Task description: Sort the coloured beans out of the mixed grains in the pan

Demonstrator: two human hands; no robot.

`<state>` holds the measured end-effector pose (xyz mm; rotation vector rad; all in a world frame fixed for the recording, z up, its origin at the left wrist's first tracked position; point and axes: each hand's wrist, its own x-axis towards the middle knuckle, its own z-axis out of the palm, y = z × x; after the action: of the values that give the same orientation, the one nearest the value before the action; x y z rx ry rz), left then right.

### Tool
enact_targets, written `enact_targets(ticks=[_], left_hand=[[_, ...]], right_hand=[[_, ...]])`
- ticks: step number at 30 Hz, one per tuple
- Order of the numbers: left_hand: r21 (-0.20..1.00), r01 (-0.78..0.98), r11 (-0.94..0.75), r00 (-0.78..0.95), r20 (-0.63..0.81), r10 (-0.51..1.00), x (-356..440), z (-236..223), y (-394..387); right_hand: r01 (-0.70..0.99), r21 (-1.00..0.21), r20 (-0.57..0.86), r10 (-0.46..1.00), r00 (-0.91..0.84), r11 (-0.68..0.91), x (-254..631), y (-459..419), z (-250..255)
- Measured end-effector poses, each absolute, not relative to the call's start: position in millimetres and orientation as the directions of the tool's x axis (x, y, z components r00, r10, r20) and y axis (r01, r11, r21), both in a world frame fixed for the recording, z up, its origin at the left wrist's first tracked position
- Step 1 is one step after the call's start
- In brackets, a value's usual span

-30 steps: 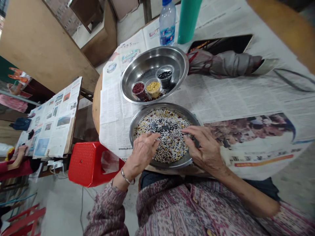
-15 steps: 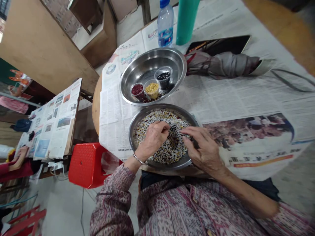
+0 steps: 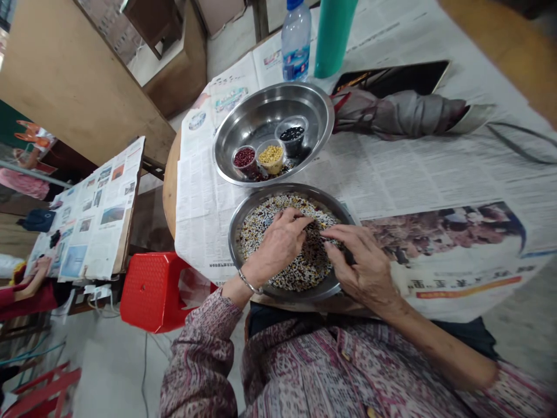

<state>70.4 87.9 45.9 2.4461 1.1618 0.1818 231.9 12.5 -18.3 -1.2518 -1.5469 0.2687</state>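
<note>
A metal basin (image 3: 235,255) holds a mix of white rice-like grains, yellow and dark beans (image 3: 265,226). Over the middle of the mix is my left hand (image 3: 282,238), a bracelet at its wrist. Its fingers are bent but spread, and I see nothing held in them. My right hand (image 3: 365,264) reaches over the basin's right side, thumb and forefinger apart, close to the left fingertips. Behind, a larger steel basin (image 3: 270,104) carries plastic cups of red beans (image 3: 245,159), yellow beans (image 3: 270,157) and black beans (image 3: 292,136), with loose beans near them.
Newspaper (image 3: 195,197) covers the round table. Toward the back stand a water bottle (image 3: 296,49) and a green tumbler (image 3: 333,40). A folded umbrella (image 3: 400,113) lies before a dark tablet-like slab (image 3: 391,81). A red stool (image 3: 150,293) is at left; another person's arm (image 3: 32,284) shows beyond.
My left hand has shifted slightly right and its pinched fingers have stretched out. My right hand stays almost in place. The view has moved a little.
</note>
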Motion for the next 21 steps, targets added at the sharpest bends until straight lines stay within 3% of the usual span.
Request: enact_targets(ticks=[7, 14, 21], left_hand=[[0.358, 0.751, -0.556, 0.635, -0.158, 0.756, 86, 49, 98], [0.432, 0.769, -0.471, 0.591, -0.199, 0.782, 58, 68, 62], [0.478, 0.694, -0.539, 0.708, -0.314, 0.633, 35, 81, 23]], right_hand=[[0.563, -0.708, 0.582, 0.803, 0.125, 0.425, 232, 12, -18], [0.558, -0.712, 0.579, 0.806, 0.122, 0.427, 232, 12, -17], [0.564, -0.696, 0.598, 0.793, 0.113, 0.444, 232, 12, -16]])
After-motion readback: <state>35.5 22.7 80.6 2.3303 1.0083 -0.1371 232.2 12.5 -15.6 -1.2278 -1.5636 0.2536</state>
